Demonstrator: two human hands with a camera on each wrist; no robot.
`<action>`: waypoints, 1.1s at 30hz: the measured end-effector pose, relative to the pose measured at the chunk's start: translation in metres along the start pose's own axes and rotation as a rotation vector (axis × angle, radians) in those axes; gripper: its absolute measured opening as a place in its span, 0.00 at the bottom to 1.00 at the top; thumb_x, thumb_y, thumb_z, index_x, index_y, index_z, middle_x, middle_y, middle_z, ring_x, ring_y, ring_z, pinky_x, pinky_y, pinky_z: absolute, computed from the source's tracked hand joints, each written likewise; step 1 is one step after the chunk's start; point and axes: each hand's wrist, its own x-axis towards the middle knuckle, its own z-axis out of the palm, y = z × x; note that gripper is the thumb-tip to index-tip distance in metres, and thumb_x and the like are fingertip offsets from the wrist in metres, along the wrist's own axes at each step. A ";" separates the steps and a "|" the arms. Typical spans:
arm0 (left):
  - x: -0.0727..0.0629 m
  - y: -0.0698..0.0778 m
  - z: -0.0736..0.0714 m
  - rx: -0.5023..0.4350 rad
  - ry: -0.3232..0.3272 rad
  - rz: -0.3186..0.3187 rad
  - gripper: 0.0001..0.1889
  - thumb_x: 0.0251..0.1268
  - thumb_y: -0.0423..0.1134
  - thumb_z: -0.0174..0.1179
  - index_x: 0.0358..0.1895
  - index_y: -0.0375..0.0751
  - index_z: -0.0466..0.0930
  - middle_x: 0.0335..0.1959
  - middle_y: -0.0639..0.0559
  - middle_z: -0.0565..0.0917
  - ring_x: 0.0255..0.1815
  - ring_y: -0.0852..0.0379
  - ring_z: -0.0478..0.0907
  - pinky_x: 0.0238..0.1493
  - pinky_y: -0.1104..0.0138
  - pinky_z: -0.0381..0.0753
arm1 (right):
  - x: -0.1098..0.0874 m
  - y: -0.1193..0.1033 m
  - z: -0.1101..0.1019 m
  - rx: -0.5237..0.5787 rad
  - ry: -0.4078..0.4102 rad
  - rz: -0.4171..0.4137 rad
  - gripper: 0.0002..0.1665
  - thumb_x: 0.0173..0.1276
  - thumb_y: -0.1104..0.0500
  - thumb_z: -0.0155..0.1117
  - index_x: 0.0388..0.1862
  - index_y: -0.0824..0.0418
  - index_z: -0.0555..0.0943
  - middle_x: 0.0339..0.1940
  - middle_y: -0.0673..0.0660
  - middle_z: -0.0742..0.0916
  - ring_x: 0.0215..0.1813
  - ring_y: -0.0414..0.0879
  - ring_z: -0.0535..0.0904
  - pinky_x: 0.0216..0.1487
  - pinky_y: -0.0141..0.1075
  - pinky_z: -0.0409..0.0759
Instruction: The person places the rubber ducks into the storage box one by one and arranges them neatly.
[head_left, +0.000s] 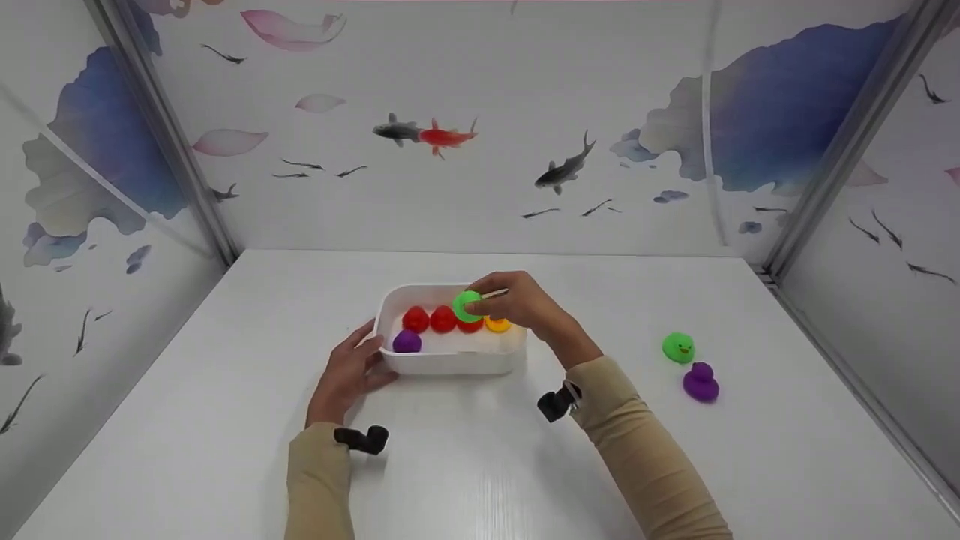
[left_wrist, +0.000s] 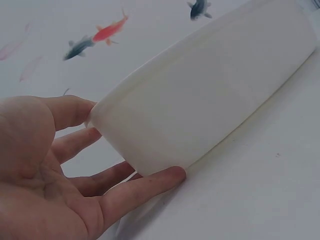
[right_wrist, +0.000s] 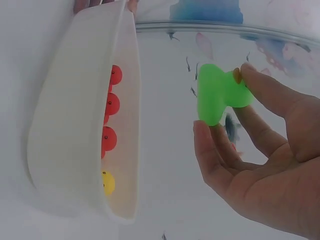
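My right hand (head_left: 517, 304) pinches a green rubber duck (right_wrist: 214, 95) between thumb and fingertips, over the right half of a white plastic box (head_left: 450, 364). In the right wrist view the duck is held on its side, up off the box. My left hand (head_left: 351, 373) holds the box by its left end; the left wrist view shows the thumb along the lower front and the fingers at the corner. Inside the box, three red ducks (head_left: 415, 319) line up along the back beside a yellow duck (head_left: 498, 324). A purple duck (head_left: 406, 342) lies at the front left.
Another green duck (head_left: 678, 347) and a purple duck (head_left: 701, 382) stand on the white table (head_left: 480, 465), right of my right forearm. White panels (head_left: 480, 202) printed with fish and petals enclose the table at the back and on both sides.
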 end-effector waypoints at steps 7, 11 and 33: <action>-0.001 0.001 -0.002 0.004 -0.021 0.003 0.29 0.79 0.45 0.51 0.79 0.57 0.58 0.77 0.44 0.66 0.73 0.43 0.70 0.60 0.53 0.83 | 0.016 0.005 0.021 0.029 -0.015 0.008 0.20 0.64 0.54 0.73 0.55 0.55 0.85 0.57 0.55 0.86 0.53 0.49 0.85 0.60 0.42 0.85; 0.000 0.002 -0.004 0.002 -0.020 0.001 0.29 0.79 0.45 0.50 0.79 0.57 0.57 0.77 0.44 0.65 0.74 0.44 0.69 0.60 0.54 0.83 | 0.024 0.009 0.030 0.023 -0.016 -0.014 0.20 0.63 0.55 0.74 0.54 0.55 0.86 0.56 0.56 0.86 0.51 0.48 0.85 0.57 0.40 0.86; 0.000 -0.001 -0.002 0.007 -0.012 0.006 0.28 0.79 0.47 0.50 0.78 0.57 0.59 0.76 0.44 0.67 0.73 0.43 0.70 0.60 0.53 0.83 | 0.044 0.030 0.067 0.021 -0.029 0.120 0.16 0.64 0.59 0.73 0.51 0.56 0.87 0.54 0.56 0.88 0.51 0.50 0.83 0.55 0.42 0.87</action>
